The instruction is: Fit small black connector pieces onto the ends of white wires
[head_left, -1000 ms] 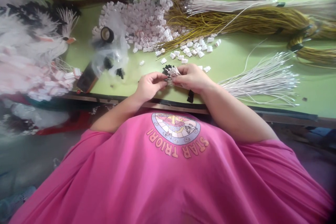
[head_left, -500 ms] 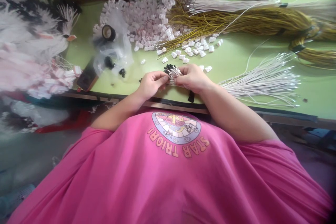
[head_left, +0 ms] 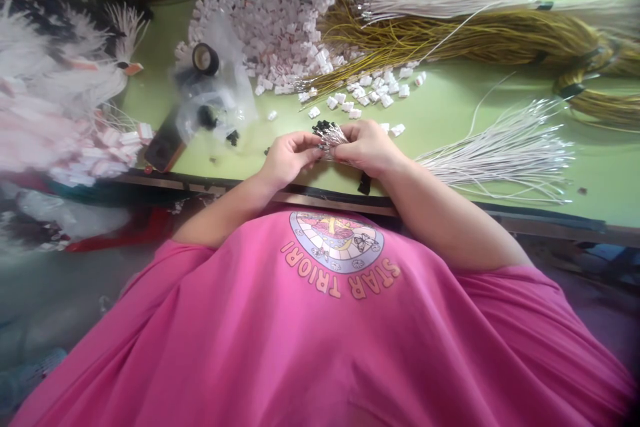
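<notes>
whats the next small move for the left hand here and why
Probably have the left hand single out one silvery wire end: the right hand grips the wire bundle, with its ends close by the left hand, and black pieces show at the bundle's far side. What the left hand pinches is too small to tell.

The right fingers point(head_left: 346, 150) hold 1 bundle of metal-tipped wires point(head_left: 332, 137), the left fingers point(head_left: 309, 156) at its edge.
</notes>
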Demonstrator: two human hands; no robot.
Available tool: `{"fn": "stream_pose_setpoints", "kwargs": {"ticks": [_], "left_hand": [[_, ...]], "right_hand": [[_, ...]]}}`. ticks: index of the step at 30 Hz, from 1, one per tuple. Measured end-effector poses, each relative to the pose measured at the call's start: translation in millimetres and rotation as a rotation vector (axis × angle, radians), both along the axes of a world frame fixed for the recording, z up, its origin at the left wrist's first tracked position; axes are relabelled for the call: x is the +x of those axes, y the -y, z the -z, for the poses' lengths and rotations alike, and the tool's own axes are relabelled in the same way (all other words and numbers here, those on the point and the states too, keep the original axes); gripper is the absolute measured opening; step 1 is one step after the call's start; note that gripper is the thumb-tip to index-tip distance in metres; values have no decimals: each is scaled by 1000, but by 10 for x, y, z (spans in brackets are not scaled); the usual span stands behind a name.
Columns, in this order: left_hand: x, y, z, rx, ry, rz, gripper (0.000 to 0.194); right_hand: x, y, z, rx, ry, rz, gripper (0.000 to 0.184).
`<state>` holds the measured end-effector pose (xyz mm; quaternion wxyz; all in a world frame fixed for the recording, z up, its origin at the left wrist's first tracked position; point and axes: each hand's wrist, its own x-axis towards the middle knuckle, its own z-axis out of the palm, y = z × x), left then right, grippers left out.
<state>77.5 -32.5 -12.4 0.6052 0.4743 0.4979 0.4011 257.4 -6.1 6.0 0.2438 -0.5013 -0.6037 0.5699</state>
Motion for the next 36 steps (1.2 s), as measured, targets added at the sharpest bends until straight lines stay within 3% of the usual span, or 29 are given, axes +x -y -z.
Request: {"fn": "stream_pose_setpoints", "kwargs": {"ticks": [12,36], "left_hand": [[-21,-13,22,-28,12,11,17],[-1,2,-33,-86,55,-40,24]], "right_hand": [[-9,24,-20,21,15,24,17],[-36,50,-48,130,137,34,12]]}}
